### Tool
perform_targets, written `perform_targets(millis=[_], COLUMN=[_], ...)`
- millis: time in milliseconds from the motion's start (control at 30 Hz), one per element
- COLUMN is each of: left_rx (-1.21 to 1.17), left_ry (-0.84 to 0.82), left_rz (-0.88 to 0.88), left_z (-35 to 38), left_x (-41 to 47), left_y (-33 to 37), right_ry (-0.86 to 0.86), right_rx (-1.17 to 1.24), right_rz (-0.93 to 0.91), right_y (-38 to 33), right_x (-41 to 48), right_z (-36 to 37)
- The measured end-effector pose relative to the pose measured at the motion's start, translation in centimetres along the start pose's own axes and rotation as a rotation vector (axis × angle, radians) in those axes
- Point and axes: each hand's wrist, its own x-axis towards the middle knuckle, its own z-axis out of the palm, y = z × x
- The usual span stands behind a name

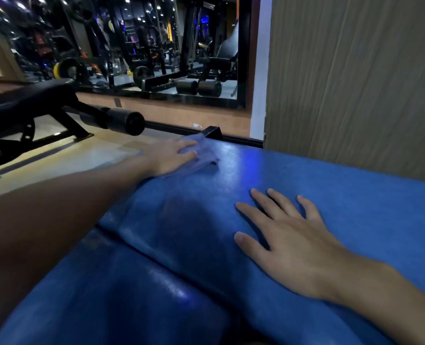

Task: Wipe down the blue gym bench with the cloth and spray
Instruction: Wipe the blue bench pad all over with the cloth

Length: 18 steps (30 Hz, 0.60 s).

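The blue gym bench (355, 185) fills the lower half of the view, its padding split by a dark seam running diagonally. At the bench's far left corner lies a pale bluish cloth (204, 153). My left hand (171, 155) presses flat on the cloth, fingers stretched over it. My right hand (288, 235) rests flat on the bench pad to the right of the middle, fingers spread and straight, holding nothing. No spray bottle is in view.
A black bench with a foam roller (121, 120) stands on the tiled floor to the left. A wall mirror (156, 46) behind reflects gym machines. A beige wall panel (355, 83) rises directly behind the blue bench on the right.
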Motion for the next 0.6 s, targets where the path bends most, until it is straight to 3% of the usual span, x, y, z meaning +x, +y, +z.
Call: perform_targets(millis=[67, 200, 500, 600], left_rx=[-0.018, 0.067, 0.119, 0.052], left_ry=[-0.011, -0.031, -0.152, -0.146], left_rz=[-0.105, -0.141, 0.201, 0.211], left_z=[0.0, 0.2, -0.8, -1.1], left_x=[1.6, -0.2, -14.1, -14.5], left_y=[-0.5, -0.5, 3.0, 2.8], right_ry=[0.003, -0.007, -0.013, -0.016], right_rx=[-0.009, -0.007, -0.008, -0.009], right_rz=[-0.003, -0.002, 0.015, 0.017], right_y=[0.0, 0.0, -0.4, -0.4], right_x=[0.1, 0.1, -0.3, -0.3], right_z=[0.1, 0.0, -0.3, -0.2])
